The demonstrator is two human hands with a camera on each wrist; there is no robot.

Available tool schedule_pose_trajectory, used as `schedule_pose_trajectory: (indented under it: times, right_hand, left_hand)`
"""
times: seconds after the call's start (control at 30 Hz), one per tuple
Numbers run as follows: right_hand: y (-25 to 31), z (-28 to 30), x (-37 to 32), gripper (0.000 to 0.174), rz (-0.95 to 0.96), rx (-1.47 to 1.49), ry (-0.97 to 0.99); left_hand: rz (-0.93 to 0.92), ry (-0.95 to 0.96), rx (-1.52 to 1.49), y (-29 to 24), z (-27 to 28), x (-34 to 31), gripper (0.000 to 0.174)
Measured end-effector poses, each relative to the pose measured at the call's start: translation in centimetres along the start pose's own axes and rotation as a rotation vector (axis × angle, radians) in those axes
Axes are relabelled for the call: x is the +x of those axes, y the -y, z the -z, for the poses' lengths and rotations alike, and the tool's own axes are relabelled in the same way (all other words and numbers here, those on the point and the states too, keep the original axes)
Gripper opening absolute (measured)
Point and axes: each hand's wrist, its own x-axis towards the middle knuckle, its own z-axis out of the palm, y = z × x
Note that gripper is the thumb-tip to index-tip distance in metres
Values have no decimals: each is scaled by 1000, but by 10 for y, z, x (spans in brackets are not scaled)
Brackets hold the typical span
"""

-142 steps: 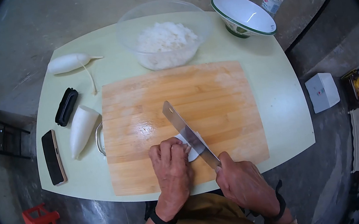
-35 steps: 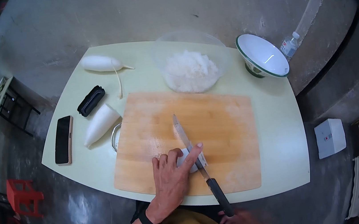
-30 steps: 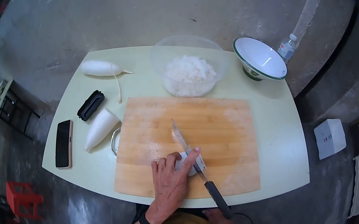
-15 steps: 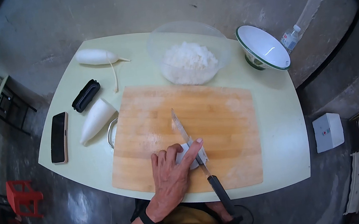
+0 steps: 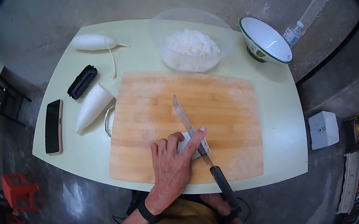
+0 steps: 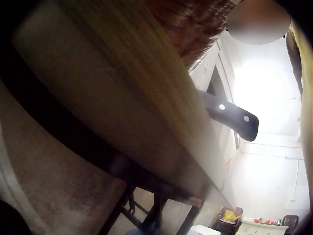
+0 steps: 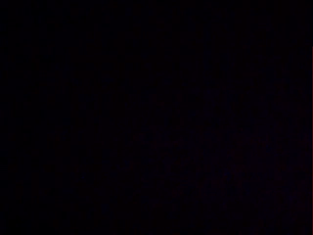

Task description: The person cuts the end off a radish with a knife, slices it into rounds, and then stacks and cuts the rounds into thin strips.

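My left hand (image 5: 170,167) rests on the cutting board (image 5: 214,103), bent fingers at one side of a cut piece of white radish (image 5: 182,144) and thumb stretched across the knife blade. The kitchen knife (image 5: 183,116) lies slanted over the radish, its black handle (image 5: 223,185) sticking out past the table edge; that handle (image 6: 239,120) shows in the left wrist view too. Thin slices (image 5: 206,144) stand at the blade's right side. My right hand (image 5: 215,202) is off the knife, low against my waist below the table edge, its fingers hidden. The right wrist view is black.
A clear bowl (image 5: 224,39) of shredded white radish stands behind the board. At the back right is a green-rimmed white bowl (image 5: 267,40). On the left lie a whole radish (image 5: 92,42), a cut radish (image 5: 93,107), a black case (image 5: 82,82) and a phone (image 5: 54,127).
My right hand has let go of the knife handle and dropped to my waist. My left thumb has come across the blade. Over the last second the hands and knife hold nearly still while the view shifts.
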Motion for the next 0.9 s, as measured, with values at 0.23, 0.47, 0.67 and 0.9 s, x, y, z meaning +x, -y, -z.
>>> schedule_pose_trajectory:
  times: [0.23,0.47,0.67,0.9]
  right_hand:
    - [-13,21,-67,22,24,-68,26]
    - [-15,19,-51,22,-6,46,-116]
    - [18,34,-51,18,39,-12,-143]
    - [37,54,-53,12,114,-311,-193]
  left_hand:
    - [-10,-24,27,0,-2,0,72]
    - [-11,-41,16,3,-5,0,72]
    - [-22,-58,11,4,-7,-1,72]
    - [-21,-80,35,3,-10,0,72]
